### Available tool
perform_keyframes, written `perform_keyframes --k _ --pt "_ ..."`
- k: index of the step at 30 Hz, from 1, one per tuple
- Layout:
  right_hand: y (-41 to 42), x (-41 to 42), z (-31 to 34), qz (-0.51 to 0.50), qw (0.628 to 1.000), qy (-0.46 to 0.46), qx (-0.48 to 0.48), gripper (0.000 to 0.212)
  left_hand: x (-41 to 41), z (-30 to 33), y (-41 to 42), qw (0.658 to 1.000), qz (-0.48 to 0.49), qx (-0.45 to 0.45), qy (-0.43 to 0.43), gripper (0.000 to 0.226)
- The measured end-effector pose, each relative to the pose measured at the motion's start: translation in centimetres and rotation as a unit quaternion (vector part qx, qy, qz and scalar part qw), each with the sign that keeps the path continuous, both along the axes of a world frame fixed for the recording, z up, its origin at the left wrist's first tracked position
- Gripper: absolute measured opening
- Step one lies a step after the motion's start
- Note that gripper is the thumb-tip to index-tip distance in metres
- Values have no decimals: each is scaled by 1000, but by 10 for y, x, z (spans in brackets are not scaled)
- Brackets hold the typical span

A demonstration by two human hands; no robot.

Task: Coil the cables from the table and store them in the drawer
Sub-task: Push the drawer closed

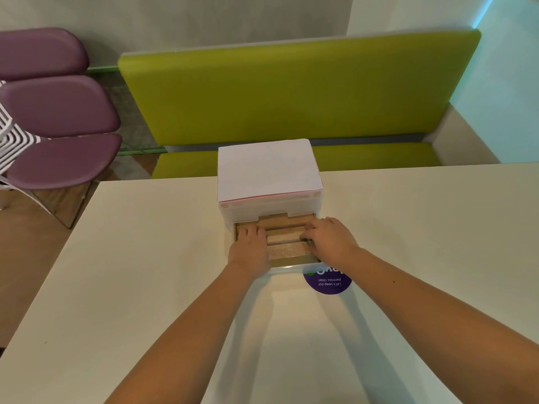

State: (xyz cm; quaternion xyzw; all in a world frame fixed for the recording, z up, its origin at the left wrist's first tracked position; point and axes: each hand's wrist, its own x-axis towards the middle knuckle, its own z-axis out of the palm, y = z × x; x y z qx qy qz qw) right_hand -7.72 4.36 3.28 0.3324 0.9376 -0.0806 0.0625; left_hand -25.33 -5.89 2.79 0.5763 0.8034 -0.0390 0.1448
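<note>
A small white drawer unit [269, 170] stands at the table's far edge, its lowest drawer [287, 267] pulled out toward me. Brown cardboard dividers [284, 237] split the drawer into strips. My left hand [249, 244] lies palm down over the drawer's left side, fingers bent into it; what is under it is hidden. My right hand [329, 240] reaches into the right side, fingers curled down around a small dark piece of cable [310, 244] that barely shows at the fingertips. No other cable is visible on the table.
The cream table [145, 272] carries a round purple sticker [328, 284] just in front of the drawer. A green bench [291, 91] stands behind the table, and stacked purple chairs [58, 112] are at the far left.
</note>
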Motion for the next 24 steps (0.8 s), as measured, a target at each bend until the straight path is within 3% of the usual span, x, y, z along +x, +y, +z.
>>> perform_keyframes --k 12,24 --pt "0 1 -2 -15 997 -57 56 29 14 -1 3 998 44 37 -4 51" --pt "-13 20 -7 -28 999 8 12 32 26 -4 8 998 40 -1 57 48"
